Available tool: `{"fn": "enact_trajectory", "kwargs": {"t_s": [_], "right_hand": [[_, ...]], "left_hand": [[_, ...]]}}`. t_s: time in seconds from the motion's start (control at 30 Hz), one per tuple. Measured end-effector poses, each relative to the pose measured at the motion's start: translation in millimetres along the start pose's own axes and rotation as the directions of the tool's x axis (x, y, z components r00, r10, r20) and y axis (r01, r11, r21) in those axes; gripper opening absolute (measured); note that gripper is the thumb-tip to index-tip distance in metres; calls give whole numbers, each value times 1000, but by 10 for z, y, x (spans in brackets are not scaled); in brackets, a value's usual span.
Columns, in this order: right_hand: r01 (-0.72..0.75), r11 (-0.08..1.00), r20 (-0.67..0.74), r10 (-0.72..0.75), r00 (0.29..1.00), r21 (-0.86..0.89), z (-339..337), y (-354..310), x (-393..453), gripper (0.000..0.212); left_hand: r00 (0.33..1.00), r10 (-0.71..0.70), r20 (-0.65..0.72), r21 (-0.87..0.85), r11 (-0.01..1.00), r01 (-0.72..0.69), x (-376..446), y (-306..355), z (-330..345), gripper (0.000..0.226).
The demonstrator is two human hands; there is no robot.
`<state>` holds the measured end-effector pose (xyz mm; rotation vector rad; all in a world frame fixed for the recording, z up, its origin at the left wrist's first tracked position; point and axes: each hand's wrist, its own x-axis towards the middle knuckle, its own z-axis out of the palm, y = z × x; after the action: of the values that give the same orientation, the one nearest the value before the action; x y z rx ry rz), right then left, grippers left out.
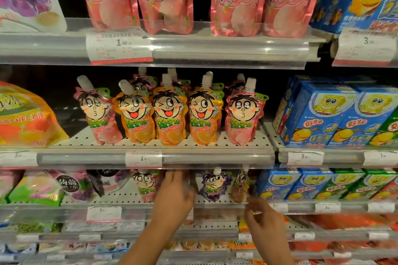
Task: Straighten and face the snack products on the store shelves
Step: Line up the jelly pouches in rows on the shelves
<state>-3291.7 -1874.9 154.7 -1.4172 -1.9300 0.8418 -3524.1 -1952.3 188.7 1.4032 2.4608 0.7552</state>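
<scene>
1. the left hand (174, 198) reaches into the third shelf (129, 199) between a pink pouch (145, 185) and a purple pouch (213, 185); its fingers are curved forward around something blurred, so i cannot tell whether it grips a pouch or only touches one.
2. the right hand (263, 221) sits lower, near the shelf edge just below a brownish pouch (241, 187). its fingers look loosely curled and blurred; i cannot tell if it pinches anything.
3. the snack pouches to face stand on this third shelf, spaced unevenly: the brownish one is turned sideways, its front not facing out.
4. on the shelf above, the row of orange and pink pouches (168, 114) stands upright and facing forward, though the leftmost leans a bit.
5. risk: these pouches are soft and stand on narrow bases, so a nudge from the left wrist could tip the pink pouch beside it.
6. risk: pulling the sideways pouch by its spout may topple it forward over the shelf lip, since nothing behind it is seen to brace it.
7. the price strip (103, 214) could be knocked by the right hand.
</scene>
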Motion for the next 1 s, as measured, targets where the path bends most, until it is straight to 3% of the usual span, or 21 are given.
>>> {"fn": "enact_trajectory", "kwargs": {"t_s": [0.1, 0.2, 0.33, 0.43, 0.63, 0.8, 0.93, 1.0], "right_hand": [[225, 972, -66, -229, 971, -65, -136, -145, -77, 22], [474, 857, -163, -507, 847, -202, -298, -377, -76, 23], [584, 735, -155, -658, 737, -344, -436, -605, 79, 44], [558, 714, -119, -654, 747, -422, -445, -648, 175, 61], [466, 717, -20, -555, 832, -518, -277, -536, 264, 83], [454, 727, -11, -535, 845, -515, -289, -569, 242, 87], [447, 730, -13, -529, 848, -517, -274, -588, 236, 87], [449, 737, -12, -526, 851, -505, -270, -587, 240, 88]], "left_hand": [[998, -34, -62, 10, 999, 34, 184, 33, 8, 13], [993, -92, -71, 39, 995, 95, 250, 117, -18, 31], [985, -129, -113, 38, 990, 134, 333, 115, 18, 26], [985, -135, -107, 73, 987, 144, 405, 80, 39, 24], [985, -137, -100, 35, 989, 141, 396, 73, 8, 21], [971, -146, -192, -49, 989, 139, 316, -73, 31, 19], [972, -27, -235, 20, 999, 33, 251, -130, 32, 1], [969, 21, -248, 51, 999, -9, 211, -127, 13, 6]]}}
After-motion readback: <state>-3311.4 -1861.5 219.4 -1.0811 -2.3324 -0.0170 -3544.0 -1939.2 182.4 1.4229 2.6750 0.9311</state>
